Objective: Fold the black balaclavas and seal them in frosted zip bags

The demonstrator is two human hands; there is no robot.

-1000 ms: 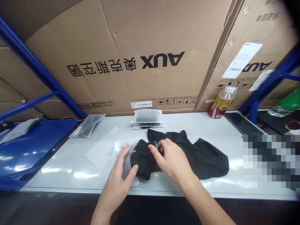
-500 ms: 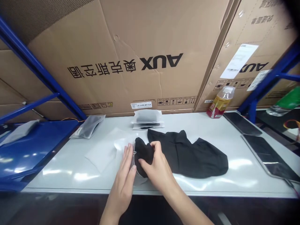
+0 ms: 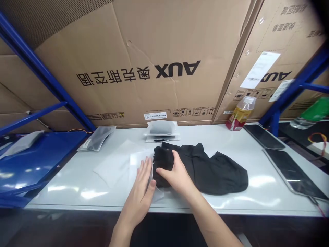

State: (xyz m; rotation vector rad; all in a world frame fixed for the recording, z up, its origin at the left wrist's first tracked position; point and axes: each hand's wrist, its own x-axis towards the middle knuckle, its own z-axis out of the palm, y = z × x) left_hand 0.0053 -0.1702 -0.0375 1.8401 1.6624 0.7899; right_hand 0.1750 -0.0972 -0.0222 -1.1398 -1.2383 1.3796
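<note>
A folded black cloth piece (image 3: pixel 163 161) with a pale edge on its left stands between my two hands near the front of the table. My right hand (image 3: pixel 179 173) grips it, thumb in front and fingers curled over its right side. Held straight and close together, the fingers of my left hand (image 3: pixel 141 183) press flat against its pale left edge. A thin, translucent plastic bag (image 3: pixel 135 164) lies behind and under my left hand; whether the cloth is partly inside it, I cannot tell. To the right, a larger black garment-like cloth (image 3: pixel 218 173) lies spread flat.
Several packed pouches (image 3: pixel 162 128) are stacked at the back, and another grey pouch (image 3: pixel 99 138) lies further left. A drink bottle (image 3: pixel 241 113), a dark phone (image 3: pixel 263 136) and a tablet-like device (image 3: pixel 295 171) occupy the right side. Large cardboard boxes (image 3: pixel 164 41) stand behind the white table (image 3: pixel 77 187).
Both hands and the folded black cloth have shifted slightly right. The cloth now stands squarer, and more of the plastic bag shows beside my left hand.
</note>
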